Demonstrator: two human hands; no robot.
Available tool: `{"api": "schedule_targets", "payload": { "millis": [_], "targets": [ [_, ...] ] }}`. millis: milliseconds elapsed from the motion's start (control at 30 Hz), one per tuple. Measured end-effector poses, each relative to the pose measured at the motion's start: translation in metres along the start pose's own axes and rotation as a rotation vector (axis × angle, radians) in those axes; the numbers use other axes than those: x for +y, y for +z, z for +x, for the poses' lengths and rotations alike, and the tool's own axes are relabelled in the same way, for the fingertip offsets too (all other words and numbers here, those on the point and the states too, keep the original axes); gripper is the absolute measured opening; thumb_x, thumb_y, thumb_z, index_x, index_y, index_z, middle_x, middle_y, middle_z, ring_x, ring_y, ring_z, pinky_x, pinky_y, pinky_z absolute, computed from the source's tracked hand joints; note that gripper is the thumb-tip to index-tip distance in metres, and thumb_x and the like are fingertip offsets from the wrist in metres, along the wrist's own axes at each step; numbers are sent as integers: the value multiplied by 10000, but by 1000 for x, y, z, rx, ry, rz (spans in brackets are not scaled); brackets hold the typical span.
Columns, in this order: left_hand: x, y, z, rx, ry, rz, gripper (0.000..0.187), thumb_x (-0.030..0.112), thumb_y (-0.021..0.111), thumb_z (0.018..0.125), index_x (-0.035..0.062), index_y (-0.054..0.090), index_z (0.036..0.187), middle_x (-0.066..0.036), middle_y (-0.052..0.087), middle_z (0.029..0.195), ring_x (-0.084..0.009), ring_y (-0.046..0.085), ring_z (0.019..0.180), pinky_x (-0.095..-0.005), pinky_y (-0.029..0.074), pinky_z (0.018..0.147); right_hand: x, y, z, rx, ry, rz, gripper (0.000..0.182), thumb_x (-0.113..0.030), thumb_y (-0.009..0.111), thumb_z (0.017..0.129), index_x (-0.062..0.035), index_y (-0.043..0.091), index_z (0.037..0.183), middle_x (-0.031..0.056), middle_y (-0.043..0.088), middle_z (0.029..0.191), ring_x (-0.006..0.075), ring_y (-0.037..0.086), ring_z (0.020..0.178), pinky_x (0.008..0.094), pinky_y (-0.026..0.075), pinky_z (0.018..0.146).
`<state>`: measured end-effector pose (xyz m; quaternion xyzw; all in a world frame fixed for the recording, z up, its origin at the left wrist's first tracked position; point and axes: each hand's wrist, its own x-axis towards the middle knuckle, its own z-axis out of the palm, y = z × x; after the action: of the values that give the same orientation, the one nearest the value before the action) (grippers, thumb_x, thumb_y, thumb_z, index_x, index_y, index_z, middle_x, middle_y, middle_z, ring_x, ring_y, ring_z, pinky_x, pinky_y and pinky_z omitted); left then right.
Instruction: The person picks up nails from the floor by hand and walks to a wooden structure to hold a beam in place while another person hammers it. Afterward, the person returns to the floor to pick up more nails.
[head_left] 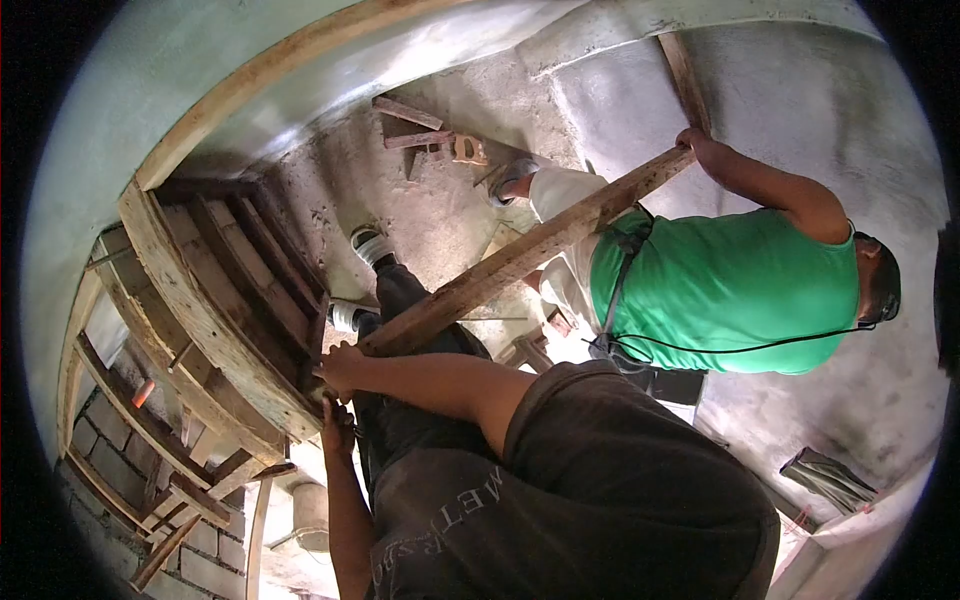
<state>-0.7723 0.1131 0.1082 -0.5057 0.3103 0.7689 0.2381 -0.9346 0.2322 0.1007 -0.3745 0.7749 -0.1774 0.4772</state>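
Note:
A long wooden beam (530, 250) slants across the middle of the view. My right hand (345, 368) is closed at its lower left end, beside the curved wooden formwork (215, 305). Just below it, my left hand (338, 428) is closed near the formwork's edge. What its fingers hold is hidden. A co-worker in a green shirt (720, 285) stands at the right, facing away. That person's hand (692, 138) grips the beam's upper right end, where an upright timber (684, 80) meets it.
Beyond my shoes, a handsaw (468, 150) lies on the concrete floor with wood offcuts (410, 112). Lower left are more timber framing (140, 415), a block wall (205, 570) and a bucket (310, 512). A dark folded item (828, 480) rests at lower right.

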Motion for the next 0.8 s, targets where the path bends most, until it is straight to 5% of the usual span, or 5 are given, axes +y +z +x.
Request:
{"api": "schedule_targets", "payload": {
  "millis": [167, 800],
  "targets": [
    [5, 13, -5, 50, 4, -12, 314, 434, 583, 920, 162, 527, 1068, 74, 356, 696, -68, 288, 589, -219, 272, 549, -5, -21, -10, -147, 25, 11, 818, -439, 806, 577, -165, 504, 1286, 113, 552, 1191, 301, 537, 1105, 452, 459, 890],
    [0, -1, 1, 33, 12, -48, 292, 401, 610, 912, 133, 536, 1000, 61, 349, 687, -71, 301, 587, -223, 288, 555, -3, -20, -10, -126, 21, 32, 803, -389, 818, 556, -165, 514, 1265, 114, 569, 1149, 305, 553, 1077, 445, 480, 866]
  ]
}}
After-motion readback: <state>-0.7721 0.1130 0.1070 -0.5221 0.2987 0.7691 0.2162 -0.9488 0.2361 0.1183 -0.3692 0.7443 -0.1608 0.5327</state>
